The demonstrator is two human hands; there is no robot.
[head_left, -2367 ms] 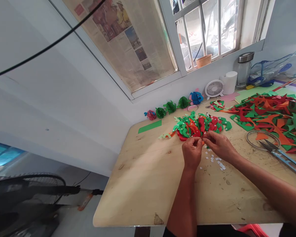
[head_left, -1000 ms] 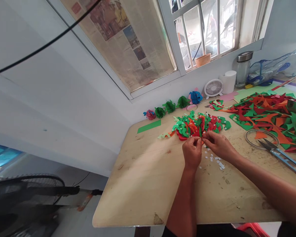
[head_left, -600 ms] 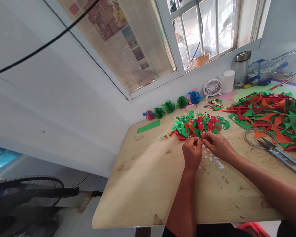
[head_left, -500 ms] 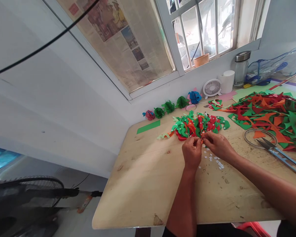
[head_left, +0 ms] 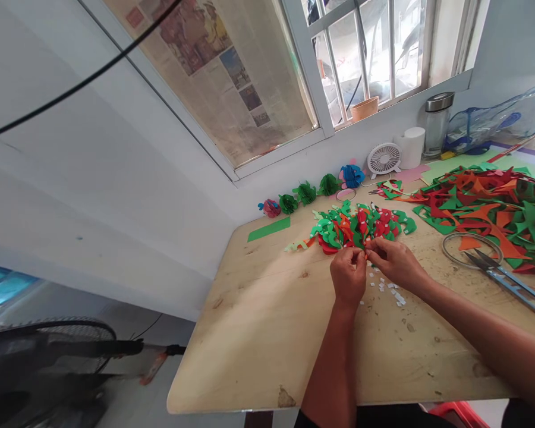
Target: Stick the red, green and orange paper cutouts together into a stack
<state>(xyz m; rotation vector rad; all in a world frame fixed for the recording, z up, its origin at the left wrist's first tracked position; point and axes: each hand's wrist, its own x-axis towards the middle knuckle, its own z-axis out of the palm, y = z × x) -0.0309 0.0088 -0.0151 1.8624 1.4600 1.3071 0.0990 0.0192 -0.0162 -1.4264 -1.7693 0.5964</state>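
Over the wooden table (head_left: 249, 333), my left hand (head_left: 348, 273) and my right hand (head_left: 392, 260) meet fingertip to fingertip. Both are closed in a pinch on a small orange paper piece (head_left: 366, 256), mostly hidden by the fingers. Just beyond them lies a heap of green, red and orange paper cutouts (head_left: 361, 224), many bearing small white squares. Loose white paper squares (head_left: 399, 298) are scattered below my right hand.
Scissors (head_left: 508, 282) and a metal ring (head_left: 446, 252) lie right of my hands, before a large pile of paper scraps (head_left: 494, 208). Folded paper figures (head_left: 306, 192), a small white fan (head_left: 384, 160) and a glass bottle (head_left: 436, 128) stand along the wall.
The fingertips have shifted very slightly around the orange piece, which shows less now. Nothing else has visibly moved.
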